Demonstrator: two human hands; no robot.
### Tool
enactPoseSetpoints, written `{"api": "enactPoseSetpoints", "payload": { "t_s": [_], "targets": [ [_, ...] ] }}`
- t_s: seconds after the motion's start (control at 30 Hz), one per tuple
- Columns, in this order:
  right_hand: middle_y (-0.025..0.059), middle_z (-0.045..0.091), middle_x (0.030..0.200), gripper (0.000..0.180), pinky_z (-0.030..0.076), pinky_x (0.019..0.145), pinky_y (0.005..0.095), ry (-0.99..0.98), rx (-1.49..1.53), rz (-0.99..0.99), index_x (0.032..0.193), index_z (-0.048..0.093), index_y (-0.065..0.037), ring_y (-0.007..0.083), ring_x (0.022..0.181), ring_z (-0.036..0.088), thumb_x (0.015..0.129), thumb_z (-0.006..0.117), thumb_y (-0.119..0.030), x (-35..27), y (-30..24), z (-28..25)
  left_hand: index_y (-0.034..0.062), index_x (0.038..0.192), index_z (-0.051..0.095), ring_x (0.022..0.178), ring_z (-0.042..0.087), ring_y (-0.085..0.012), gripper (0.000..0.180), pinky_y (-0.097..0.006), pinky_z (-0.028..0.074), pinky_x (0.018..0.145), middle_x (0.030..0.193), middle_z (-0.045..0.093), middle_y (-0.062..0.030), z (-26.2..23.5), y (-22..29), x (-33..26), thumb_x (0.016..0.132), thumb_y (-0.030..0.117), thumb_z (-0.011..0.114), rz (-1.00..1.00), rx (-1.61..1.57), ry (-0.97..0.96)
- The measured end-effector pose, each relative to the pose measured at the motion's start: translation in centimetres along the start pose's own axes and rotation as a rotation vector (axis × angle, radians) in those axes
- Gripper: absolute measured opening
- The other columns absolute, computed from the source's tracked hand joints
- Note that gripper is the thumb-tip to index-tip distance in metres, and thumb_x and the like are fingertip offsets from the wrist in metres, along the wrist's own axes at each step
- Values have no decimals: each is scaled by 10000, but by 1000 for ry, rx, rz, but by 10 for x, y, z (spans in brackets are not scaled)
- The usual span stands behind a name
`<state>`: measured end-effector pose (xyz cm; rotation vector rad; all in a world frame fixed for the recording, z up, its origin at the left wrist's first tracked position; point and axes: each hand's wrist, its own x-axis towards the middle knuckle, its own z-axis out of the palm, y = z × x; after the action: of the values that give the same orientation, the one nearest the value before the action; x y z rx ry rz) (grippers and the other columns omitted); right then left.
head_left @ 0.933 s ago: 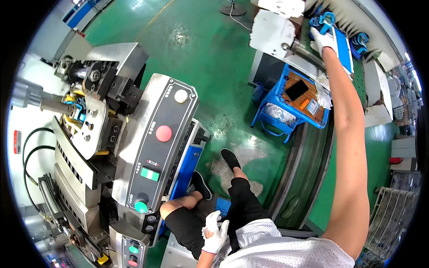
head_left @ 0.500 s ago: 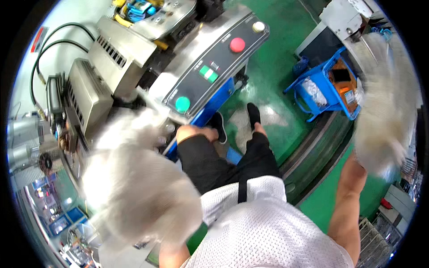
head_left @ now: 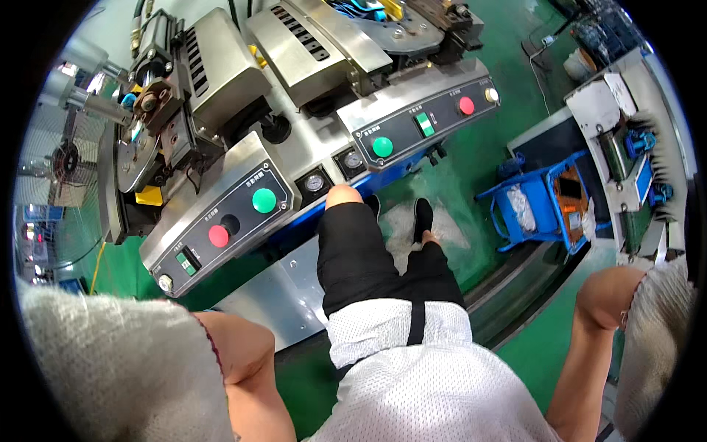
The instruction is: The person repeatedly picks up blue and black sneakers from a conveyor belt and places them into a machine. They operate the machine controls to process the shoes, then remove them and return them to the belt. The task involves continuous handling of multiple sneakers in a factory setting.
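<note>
- Left hand, in a white knit glove: at 8 o'clock, nearest the left control panel at 9 o'clock; I cannot tell whether its fingers are open or closed.
- Right hand, gloved alike: at 4 o'clock; finger state likewise unclear.
- Blue stool: at 3 o'clock, bearing a black phone.

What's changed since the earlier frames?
The right hand has left the blue parts at upper right and come back close to the camera; the left hand has risen from the lap to the lower left. Their fingers are out of sight, so any grip can't be told. The view swung left. The black phone stays on the blue chair.
</note>
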<state>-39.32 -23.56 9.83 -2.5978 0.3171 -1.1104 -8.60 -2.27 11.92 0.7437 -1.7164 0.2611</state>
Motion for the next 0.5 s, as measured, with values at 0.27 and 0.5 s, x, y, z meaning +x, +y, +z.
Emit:
{"api": "enactPoseSetpoints", "payload": {
  "t_s": [0.27, 0.5],
  "targets": [
    [267, 382, 1640, 629, 399, 1204, 554, -20, 5, -4, 1624, 327, 20, 397, 1467, 472, 1099, 555, -242, -10, -16, 11, -4, 1407, 469, 1233, 538, -389, 507, -503, 467, 1066, 1341, 526, -201, -22, 29, -37, 993, 228, 650, -1, 36, 127],
    [278, 358, 1649, 637, 376, 1210, 586, -8, 14, -68, 1632, 311, 13, 413, 1478, 453, 1102, 543, -252, 7, -17, 7, -2, 1471, 406, 1309, 495, -396, 592, -516, 446, 1104, 1421, 471, -217, -1, 27, -31, 1002, 257, 659, 11, 32, 167]
  ]
}}
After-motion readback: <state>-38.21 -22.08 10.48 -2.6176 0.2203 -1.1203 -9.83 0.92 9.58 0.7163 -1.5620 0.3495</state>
